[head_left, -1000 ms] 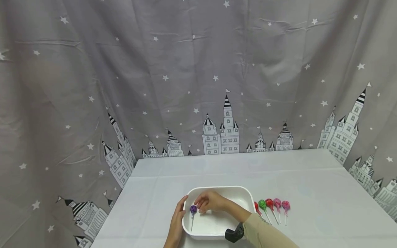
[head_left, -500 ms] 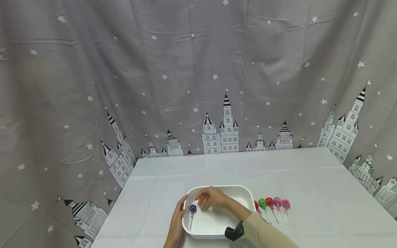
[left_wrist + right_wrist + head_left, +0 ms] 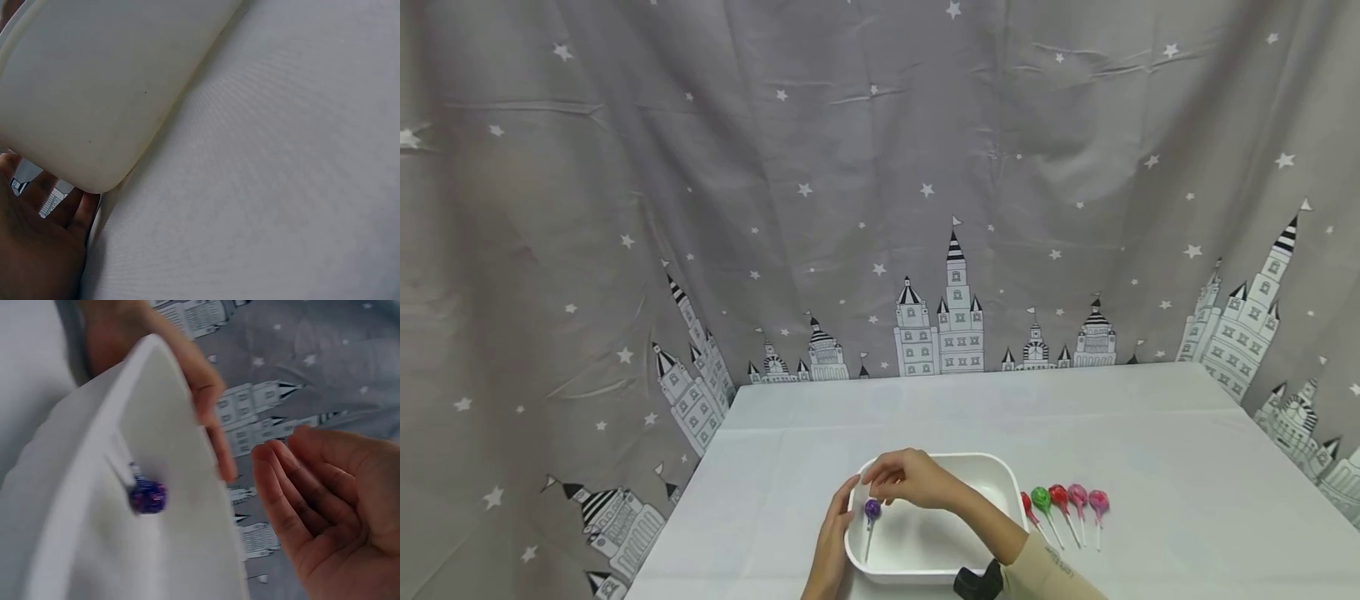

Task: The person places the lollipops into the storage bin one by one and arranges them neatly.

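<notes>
I have the left hand at the tray's left wall, its relaxed fingers resting along the outside; the right hand hangs above the tray's far left part, fingers loosely bent with nothing held; the purple lollipop lies inside the tray near its left wall, stick toward the tray's near side; my right wrist view shows the right hand's fingertips apart from it. On the white counter, to the right of the tray, I see a row: red lollipop nearest, then green lollipop, another red, two pink; beyond the tray hangs a curtain printed with castles.
</notes>
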`<action>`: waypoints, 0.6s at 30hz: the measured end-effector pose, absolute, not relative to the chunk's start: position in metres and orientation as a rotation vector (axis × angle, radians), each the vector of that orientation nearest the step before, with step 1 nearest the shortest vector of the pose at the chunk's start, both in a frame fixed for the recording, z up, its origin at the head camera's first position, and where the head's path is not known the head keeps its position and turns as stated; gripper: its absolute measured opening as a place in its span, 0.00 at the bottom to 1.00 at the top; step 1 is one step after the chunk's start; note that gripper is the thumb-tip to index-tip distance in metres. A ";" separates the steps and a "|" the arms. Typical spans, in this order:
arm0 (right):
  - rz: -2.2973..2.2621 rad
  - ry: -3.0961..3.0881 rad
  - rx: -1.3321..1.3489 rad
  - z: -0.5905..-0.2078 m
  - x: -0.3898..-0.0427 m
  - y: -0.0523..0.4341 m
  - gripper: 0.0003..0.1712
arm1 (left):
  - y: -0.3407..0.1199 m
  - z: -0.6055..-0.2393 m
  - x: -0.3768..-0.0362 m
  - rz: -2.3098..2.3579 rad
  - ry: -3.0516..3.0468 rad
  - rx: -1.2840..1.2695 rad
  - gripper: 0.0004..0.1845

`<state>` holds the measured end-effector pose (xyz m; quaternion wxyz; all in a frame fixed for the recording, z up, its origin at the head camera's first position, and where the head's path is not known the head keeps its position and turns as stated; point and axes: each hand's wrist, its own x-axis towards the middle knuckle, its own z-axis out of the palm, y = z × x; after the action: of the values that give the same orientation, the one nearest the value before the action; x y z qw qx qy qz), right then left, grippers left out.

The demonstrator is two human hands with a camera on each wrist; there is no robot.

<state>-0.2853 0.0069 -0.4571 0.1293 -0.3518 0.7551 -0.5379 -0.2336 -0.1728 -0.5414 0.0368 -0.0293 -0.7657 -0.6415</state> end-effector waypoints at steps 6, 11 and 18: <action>-1.672 2.151 -1.055 -0.433 -0.273 0.032 0.12 | -0.171 -0.537 -0.232 -1.998 -2.335 -0.066 0.27; -1.751 2.178 -0.974 -0.423 -0.268 0.072 0.13 | -0.166 -0.518 -0.221 -2.013 -2.314 -0.094 0.27; -1.851 2.314 -0.799 -0.425 -0.263 0.139 0.18 | -0.164 -0.508 -0.215 -1.955 -2.339 -0.093 0.26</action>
<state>-0.2630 0.1395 -0.4246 0.0360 -0.2601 0.7535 -0.6028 -0.2147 -0.1643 -0.5082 0.0457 -0.0305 -0.7662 -0.6403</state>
